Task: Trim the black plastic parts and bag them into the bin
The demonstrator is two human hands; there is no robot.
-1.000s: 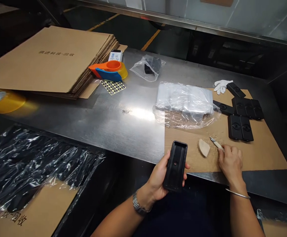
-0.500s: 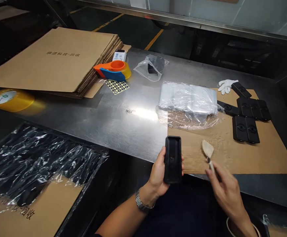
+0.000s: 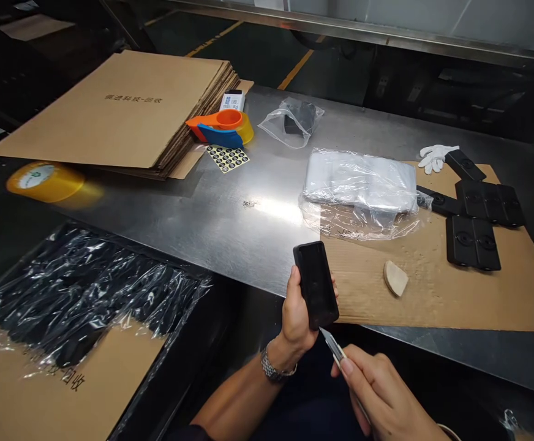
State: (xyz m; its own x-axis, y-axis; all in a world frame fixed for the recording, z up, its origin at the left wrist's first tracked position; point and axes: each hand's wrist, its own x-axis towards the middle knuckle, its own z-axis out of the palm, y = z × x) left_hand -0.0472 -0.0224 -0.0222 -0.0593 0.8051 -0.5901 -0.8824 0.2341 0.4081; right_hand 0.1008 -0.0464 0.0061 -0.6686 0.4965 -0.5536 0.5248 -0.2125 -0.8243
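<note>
In the upper left of the frame, the cardboard stack (image 3: 111,125) is printed in black with characters ending "科技-回收"; the first is unclear. The carton (image 3: 97,361) at lower left shows "回收" upside-right, partly under plastic. Print on the white box (image 3: 231,101), upper centre, and the round labels on the sticker sheet (image 3: 228,159) is too small to read.

At lower centre, the left hand (image 3: 297,318) curls around the hollow black part (image 3: 317,288), thumb along one side, fingertips on the other. The right hand (image 3: 381,386) pinches the knife (image 3: 332,345) between thumb and forefinger, its tip at the part's lower end; contact cannot be told.

Half a second ago the knife was beside the beige piece (image 3: 396,280); the black part now leans more leftward.
</note>
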